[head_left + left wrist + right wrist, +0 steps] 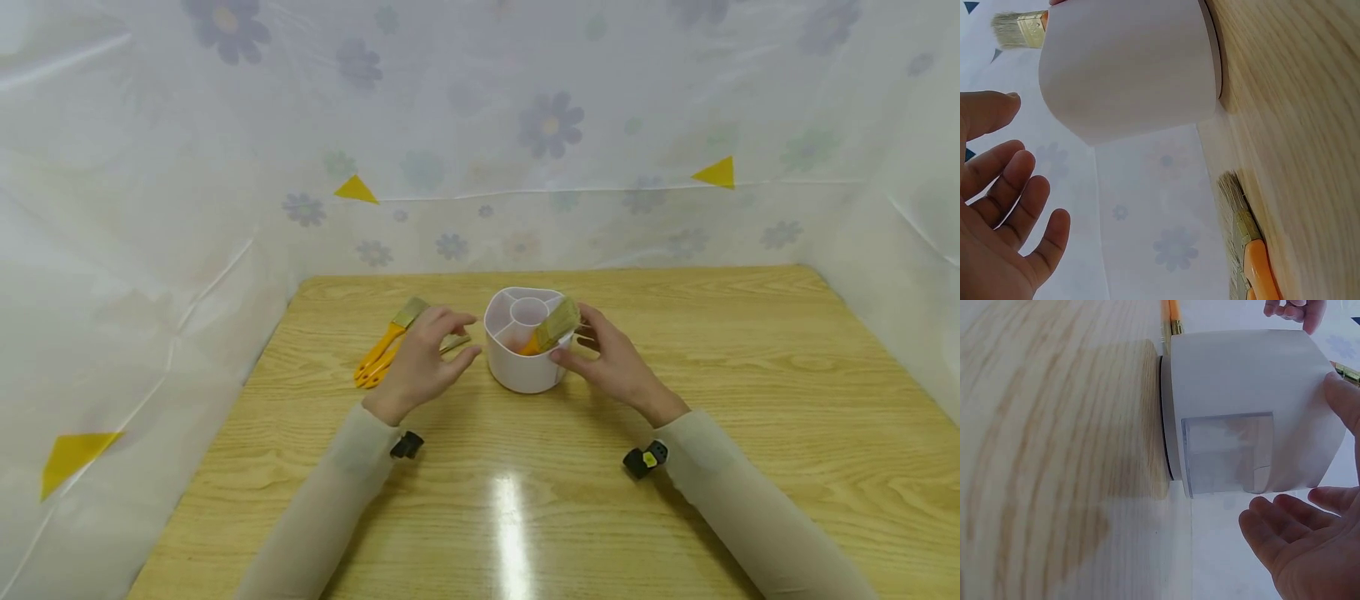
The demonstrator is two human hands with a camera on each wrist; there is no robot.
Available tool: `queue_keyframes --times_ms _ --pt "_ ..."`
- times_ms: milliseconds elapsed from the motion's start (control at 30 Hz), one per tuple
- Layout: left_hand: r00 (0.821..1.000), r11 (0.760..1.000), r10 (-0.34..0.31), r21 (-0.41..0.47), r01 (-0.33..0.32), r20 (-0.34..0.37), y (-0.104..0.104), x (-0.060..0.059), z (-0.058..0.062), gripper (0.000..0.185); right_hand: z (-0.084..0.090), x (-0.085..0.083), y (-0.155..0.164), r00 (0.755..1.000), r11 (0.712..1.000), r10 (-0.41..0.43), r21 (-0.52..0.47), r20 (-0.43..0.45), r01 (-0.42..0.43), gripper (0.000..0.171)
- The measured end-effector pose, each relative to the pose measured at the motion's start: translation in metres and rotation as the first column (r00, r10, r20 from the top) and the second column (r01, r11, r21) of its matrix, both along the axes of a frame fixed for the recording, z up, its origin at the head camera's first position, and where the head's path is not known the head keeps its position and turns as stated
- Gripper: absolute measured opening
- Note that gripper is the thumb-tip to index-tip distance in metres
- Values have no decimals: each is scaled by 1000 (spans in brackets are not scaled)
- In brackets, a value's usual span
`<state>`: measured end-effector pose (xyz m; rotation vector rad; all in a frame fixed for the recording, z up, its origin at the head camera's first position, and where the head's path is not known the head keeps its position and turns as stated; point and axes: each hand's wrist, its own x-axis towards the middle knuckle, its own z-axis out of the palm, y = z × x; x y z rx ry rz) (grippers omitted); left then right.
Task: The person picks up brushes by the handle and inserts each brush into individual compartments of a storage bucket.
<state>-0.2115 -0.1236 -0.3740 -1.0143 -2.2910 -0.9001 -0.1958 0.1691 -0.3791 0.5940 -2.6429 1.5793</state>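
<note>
Two orange-handled brushes [384, 348] lie on the tabletop [750, 375] at about 9 o'clock from the white divided holder [522, 360], and the left hand [422, 361] hovers between them and the holder – fingers [1019, 206] loosely spread, holding nothing. A third brush [552, 327] stands bristles-up in the holder's 3 o'clock compartment, so the loading looks part done, and the next move likely calls for the left hand to turn back to 9 o'clock for a brush. The right hand [617, 359] sits at the holder's 3 o'clock side – fingers [1285, 515] relaxed and parted, thumb tip against the wall, steadying rather than gripping it.
</note>
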Motion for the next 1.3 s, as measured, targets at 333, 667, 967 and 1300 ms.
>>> queue_keyframes --times_ms 333,667,967,1300 --pt "1000 1000 18 2 -18 -5 -2 1 -1 32 -21 -12 11 999 1000 -18 4 -49 18 66" --pt "1000 1000 22 -4 -22 10 -5 3 0 34 8 8 2 998 999 -35 9 -49 35 54" --pt "1000 1000 24 -7 -24 9 -4 2 0 34 13 13 2 996 998 -59 7 -61 59 48" --pt "998 999 37 -26 -36 46 -8 2 2 34 11 12 2 996 998 -70 -12 -48 69 42"
